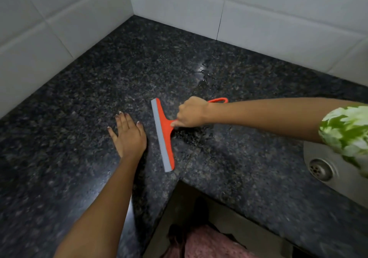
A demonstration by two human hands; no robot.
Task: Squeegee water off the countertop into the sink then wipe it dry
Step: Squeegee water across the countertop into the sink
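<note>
On dark granite counter (79,102), near corner of tiled walls: right hand (191,112) closed around handle of orange squeegee (163,134), grey blade down on stone. Left hand (127,134) open, flat, just beside blade. Water (203,74) beyond squeegee. Sink (320,168) at far right.

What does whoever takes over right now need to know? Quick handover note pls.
Right hand: grip closed around the handle of the orange squeegee, blade down on the countertop.
Left hand: flat on the countertop, fingers spread, holding nothing, just left of the blade.
Sink: at the right edge, drain visible.
Water: small shiny puddles behind the squeegee, toward the tiled wall; wet patch under the right hand.
Done: cannot tell how much has been cleared.
Left: pull the remaining water right into the sink, then wipe dry. No cloth in view.
</note>
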